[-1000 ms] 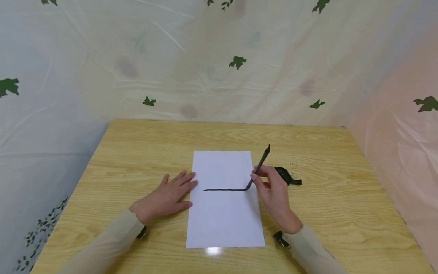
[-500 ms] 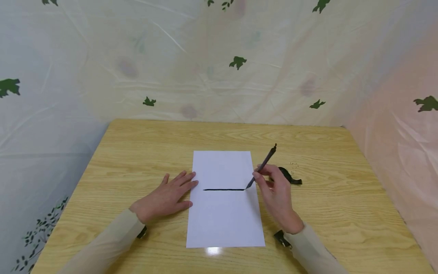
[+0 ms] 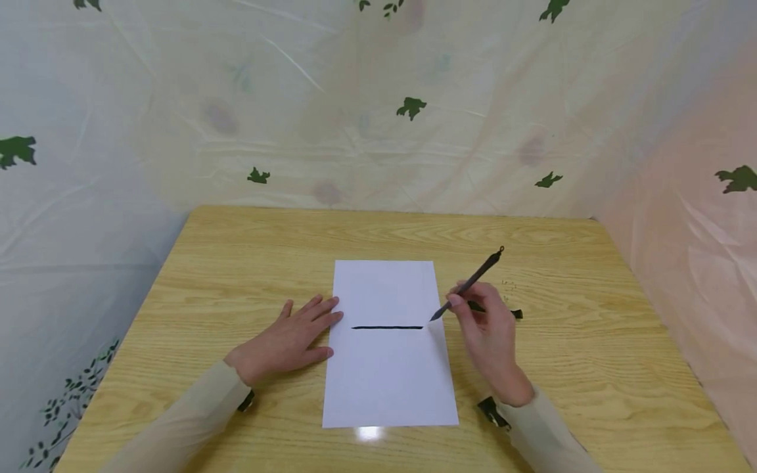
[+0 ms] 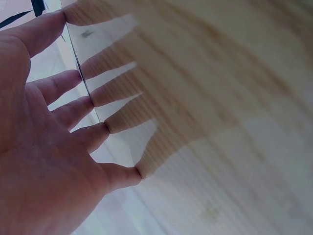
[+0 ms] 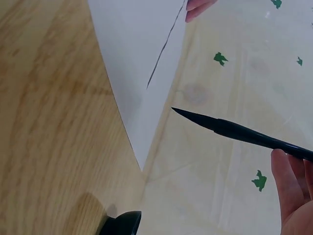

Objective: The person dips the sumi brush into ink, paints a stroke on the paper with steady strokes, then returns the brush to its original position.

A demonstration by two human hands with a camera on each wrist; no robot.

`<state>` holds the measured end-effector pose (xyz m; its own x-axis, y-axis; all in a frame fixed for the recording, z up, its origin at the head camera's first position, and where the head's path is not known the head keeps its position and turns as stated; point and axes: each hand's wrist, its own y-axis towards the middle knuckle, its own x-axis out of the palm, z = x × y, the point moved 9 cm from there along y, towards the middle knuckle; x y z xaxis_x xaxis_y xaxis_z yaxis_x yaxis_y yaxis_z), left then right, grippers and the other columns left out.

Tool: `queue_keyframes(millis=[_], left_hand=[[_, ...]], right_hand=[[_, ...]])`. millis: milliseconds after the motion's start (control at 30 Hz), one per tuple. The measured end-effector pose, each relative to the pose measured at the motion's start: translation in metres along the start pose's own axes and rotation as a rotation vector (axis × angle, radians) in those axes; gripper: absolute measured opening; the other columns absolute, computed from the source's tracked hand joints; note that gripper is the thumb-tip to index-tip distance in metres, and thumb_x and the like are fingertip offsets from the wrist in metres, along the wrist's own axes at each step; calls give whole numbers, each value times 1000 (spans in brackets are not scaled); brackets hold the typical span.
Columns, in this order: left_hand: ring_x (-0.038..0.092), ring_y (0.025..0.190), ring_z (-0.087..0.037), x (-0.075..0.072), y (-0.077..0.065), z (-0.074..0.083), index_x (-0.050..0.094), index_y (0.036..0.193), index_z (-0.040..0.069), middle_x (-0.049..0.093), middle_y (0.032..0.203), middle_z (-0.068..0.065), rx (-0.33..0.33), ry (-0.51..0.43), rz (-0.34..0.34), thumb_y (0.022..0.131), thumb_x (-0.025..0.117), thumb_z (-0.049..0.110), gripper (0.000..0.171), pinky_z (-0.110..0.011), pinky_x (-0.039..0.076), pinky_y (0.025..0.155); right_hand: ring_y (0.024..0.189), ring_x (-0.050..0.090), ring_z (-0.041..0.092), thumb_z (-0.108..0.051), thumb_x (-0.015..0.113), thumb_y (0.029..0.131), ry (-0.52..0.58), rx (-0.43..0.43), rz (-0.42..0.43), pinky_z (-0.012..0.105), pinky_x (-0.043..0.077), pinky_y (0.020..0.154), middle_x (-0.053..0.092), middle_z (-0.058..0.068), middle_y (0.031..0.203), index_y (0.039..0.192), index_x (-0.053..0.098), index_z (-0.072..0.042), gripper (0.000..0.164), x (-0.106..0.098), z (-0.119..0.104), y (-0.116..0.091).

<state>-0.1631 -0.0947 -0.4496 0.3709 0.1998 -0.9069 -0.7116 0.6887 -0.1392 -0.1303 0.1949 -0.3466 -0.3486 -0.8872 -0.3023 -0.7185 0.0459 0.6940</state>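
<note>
A white sheet of paper (image 3: 387, 387) lies upright on the wooden table, with one black horizontal stroke (image 3: 387, 327) across its middle. My right hand (image 3: 491, 341) pinches a black calligraphy brush (image 3: 481, 270) between thumb and fingers, a loop at its upper end. The brush leans to the right, and its dark pointed bristles (image 5: 193, 116) are lifted off the paper past the stroke's right end. My left hand (image 3: 286, 345) lies flat with fingers spread, fingertips on the sheet's left edge. Behind the right hand a black ink dish (image 5: 122, 225) is mostly hidden in the head view.
The wooden table (image 3: 591, 341) extends on both sides of the sheet. Small dark specks (image 3: 508, 284) lie beyond the ink dish. A pale curtain with green leaf shapes (image 3: 411, 108) hangs behind the table and along its sides.
My right hand has lifted the brush from the stroke's right end and moved right, tilting the brush further right. It now covers more of the ink dish. The left hand has stayed still.
</note>
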Motion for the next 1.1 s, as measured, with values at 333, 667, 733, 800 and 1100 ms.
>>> queue_keyframes(millis=[333, 667, 733, 800, 1100], left_hand=[[20, 156, -39, 1, 1, 0, 43, 158, 8, 29, 169, -11, -3, -4, -2, 102, 66, 36, 67, -77, 17, 113], [20, 156, -38, 1, 1, -1, 43, 158, 8, 28, 169, -11, -6, -3, -4, 102, 66, 36, 67, -78, 16, 112], [20, 156, -38, 1, 1, -1, 43, 158, 8, 28, 169, -12, -5, -5, -4, 102, 66, 36, 67, -78, 16, 112], [20, 156, -38, 1, 1, 0, 43, 158, 8, 28, 169, -12, -4, -6, -5, 102, 66, 36, 67, -78, 16, 112], [20, 156, -38, 1, 0, 0, 43, 158, 8, 28, 169, -11, 0, -1, 0, 102, 66, 36, 67, -78, 17, 113]], right_hand=[[90, 72, 7, 4, 72, 93, 127, -58, 37, 20, 58, 74, 68, 27, 95, 110, 61, 17, 24, -10, -5, 1], [89, 73, 9, 2, 69, 97, 150, -54, 63, 20, 59, 71, 66, 29, 95, 112, 58, 20, 26, -23, -5, 1], [89, 73, 9, 3, 68, 97, 150, -57, 67, 20, 59, 71, 66, 29, 94, 112, 57, 22, 27, -27, -6, 1], [90, 73, 10, 2, 68, 97, 153, -63, 74, 21, 59, 71, 68, 27, 94, 112, 57, 23, 28, -30, -6, 2], [93, 75, 15, 6, 68, 96, 277, -62, 130, 23, 59, 74, 68, 18, 101, 112, 52, 28, 30, -48, -7, 2]])
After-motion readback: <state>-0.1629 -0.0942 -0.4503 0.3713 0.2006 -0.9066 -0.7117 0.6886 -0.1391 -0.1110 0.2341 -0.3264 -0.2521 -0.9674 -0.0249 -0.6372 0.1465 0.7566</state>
